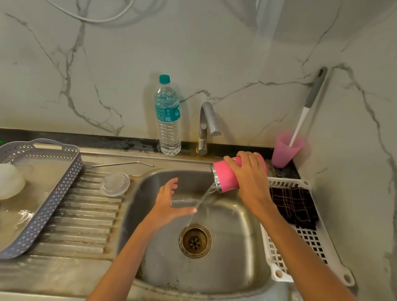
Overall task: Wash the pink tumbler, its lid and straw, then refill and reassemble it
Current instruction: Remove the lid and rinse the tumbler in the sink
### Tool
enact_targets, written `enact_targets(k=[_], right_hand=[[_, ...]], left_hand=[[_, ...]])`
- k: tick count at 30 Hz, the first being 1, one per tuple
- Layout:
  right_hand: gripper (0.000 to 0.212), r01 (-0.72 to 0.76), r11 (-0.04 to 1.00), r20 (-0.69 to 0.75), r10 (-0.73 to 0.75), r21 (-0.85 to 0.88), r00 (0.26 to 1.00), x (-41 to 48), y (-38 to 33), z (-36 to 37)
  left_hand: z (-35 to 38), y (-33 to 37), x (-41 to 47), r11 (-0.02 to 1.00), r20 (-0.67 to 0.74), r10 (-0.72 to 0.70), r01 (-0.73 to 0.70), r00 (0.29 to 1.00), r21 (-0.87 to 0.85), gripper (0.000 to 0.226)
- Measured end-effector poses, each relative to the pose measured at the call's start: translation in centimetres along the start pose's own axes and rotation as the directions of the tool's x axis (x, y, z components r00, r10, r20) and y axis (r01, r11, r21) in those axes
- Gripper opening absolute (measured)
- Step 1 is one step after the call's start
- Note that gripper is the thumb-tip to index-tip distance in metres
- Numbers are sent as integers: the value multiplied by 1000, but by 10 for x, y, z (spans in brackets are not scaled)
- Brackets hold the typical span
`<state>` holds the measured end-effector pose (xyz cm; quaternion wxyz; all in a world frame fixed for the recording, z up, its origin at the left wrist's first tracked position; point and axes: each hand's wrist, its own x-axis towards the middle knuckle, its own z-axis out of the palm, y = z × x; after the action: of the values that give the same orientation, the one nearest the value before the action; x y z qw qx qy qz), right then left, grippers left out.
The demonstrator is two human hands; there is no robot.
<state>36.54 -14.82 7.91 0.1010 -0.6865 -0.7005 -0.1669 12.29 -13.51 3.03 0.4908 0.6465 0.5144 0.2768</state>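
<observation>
My right hand (pixel 251 180) grips the pink tumbler (pixel 227 175), tipped on its side over the steel sink (pixel 240 264) with its metal rim pointing left and down. Water pours from its mouth towards the drain (pixel 195 241). Below the stream, my left hand (pixel 169 203) hovers with fingers spread and holds nothing. The clear lid (pixel 115 184) lies on the ribbed drainboard to the left of the basin. The metal straw (pixel 122 164) lies behind it, along the back of the drainboard.
A water bottle (pixel 167 118) with a teal cap and the tap (pixel 207 126) stand behind the sink. A pink cup (pixel 286 149) holds a long brush. A white basket (pixel 307 238) with a dark cloth sits to the right, a grey tray (pixel 46 203) with a spray bottle to the left.
</observation>
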Motion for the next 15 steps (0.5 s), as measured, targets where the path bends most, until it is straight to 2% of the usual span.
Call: enact_targets(k=[5,10,13,15], right_hand=[[92,23,999,-57,-25,-32,998,1,0,0],[87,-5,1000,27,5,25,1000,-12,-1,8],[88,-183,939,114,156,293,981,-17,-4,8],[95,-325,794,247,226,513,942,-17,-7,10]], left_hand=[[2,-1,0,1000,-2,5,-5,1000,-15,98],[7,0,-1,999,21,-18,19,1000,-36,97],[12,5,-2,995,80,-55,61,995,-80,95],[17,11,-1,987,136,-86,103,987,-124,97]])
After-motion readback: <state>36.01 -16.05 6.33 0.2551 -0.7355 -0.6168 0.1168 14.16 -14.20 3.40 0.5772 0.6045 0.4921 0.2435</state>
